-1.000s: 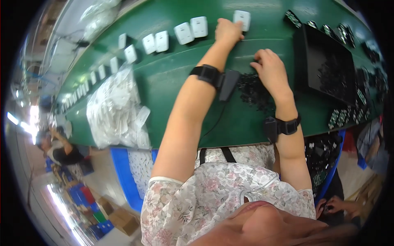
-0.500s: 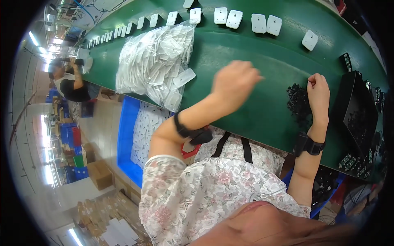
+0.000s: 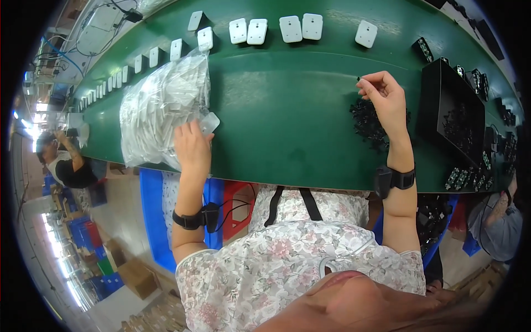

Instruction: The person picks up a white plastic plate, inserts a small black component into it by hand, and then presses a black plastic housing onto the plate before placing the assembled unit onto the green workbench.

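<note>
My left hand (image 3: 192, 148) lies at the near right edge of a clear plastic bag (image 3: 152, 110) full of flat, whitish pieces. Its fingers are stretched forward, slightly bent, with the thumb apart. Beside that thumb rests a loose translucent white rounded plate (image 3: 209, 122); whether I touch it is hard to tell. My right hand (image 3: 388, 102) is raised over a pile of small black parts (image 3: 365, 124), thumb and forefinger pinched on a tiny black part (image 3: 358, 79).
White rounded blocks (image 3: 257, 31) with small holes stand in a row along the far side of the green table (image 3: 282, 110). At right sits a black box (image 3: 428, 108) holding black parts, with circuit boards (image 3: 459, 178) around it. A blue bin (image 3: 152, 221) stands below the front edge.
My left hand has moved left, from above the table's middle to the bag. My right hand has risen slightly, and a tiny black part now shows at its fingertips. The view has shifted right.
</note>
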`<state>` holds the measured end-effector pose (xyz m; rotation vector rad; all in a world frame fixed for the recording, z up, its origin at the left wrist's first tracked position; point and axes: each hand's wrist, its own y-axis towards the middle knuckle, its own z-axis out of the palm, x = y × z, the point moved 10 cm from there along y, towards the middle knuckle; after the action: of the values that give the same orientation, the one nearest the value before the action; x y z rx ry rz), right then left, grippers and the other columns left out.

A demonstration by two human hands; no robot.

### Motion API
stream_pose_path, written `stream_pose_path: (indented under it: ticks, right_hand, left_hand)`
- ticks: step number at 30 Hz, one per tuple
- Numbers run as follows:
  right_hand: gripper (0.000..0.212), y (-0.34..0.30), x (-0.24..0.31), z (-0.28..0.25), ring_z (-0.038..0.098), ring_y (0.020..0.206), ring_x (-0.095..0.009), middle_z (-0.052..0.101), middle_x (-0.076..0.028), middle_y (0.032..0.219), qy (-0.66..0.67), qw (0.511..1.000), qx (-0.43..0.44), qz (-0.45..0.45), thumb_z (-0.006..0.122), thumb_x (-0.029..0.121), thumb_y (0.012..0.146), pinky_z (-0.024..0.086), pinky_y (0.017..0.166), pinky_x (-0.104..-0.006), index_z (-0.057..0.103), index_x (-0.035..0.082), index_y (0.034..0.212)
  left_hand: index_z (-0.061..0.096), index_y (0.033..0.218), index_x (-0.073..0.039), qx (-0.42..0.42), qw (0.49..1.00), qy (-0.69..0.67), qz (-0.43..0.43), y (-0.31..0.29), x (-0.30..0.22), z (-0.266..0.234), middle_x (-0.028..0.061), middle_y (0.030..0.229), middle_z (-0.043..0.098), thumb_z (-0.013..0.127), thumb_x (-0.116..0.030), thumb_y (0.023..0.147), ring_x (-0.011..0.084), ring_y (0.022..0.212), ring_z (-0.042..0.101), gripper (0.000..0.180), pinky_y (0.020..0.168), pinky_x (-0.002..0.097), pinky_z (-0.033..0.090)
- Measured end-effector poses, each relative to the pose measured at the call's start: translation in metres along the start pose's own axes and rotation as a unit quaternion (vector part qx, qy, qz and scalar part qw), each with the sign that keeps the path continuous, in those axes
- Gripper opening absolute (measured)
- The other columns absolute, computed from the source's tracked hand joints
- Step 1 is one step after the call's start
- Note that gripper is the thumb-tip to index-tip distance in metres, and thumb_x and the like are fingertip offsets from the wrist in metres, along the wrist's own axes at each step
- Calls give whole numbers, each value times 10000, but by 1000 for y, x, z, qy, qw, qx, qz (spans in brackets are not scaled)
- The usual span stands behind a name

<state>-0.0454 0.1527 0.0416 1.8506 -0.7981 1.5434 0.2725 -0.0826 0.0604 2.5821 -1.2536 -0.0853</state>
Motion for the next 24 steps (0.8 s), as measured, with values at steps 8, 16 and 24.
stream_pose_path:
  ticks: [8, 16, 24]
  right_hand:
    - [102, -6, 8, 13, 597, 755, -103, 657, -74, 867, 132, 991, 19, 4, 632, 83, 900, 493, 691, -229, 600, -6, 938]
    - [81, -15, 5, 36, 549, 701, -76, 628, -32, 816, 135, 986, 92, 37, 639, 87, 896, 443, 643, -205, 593, 20, 904]
    - [67, -16, 2, 37, 519, 677, -52, 602, 1, 787, 114, 990, 73, 46, 634, 88, 902, 415, 617, -183, 599, 32, 906]
  left_hand:
    - [557, 1007, -8, -11, 997, -36, 66, 1, -10, -7, 148, 989, 546, 745, -84, 704, 339, 954, 499, 365, 817, 439, 404]
    - [623, 1008, -50, -22, 942, -253, 218, 16, -101, 2, 107, 979, 583, 636, -1, 716, 319, 909, 539, 296, 818, 403, 443]
    - [548, 1184, -11, -53, 983, -154, 79, 28, -99, 13, 146, 1079, 536, 739, -203, 730, 341, 997, 502, 529, 875, 411, 419]
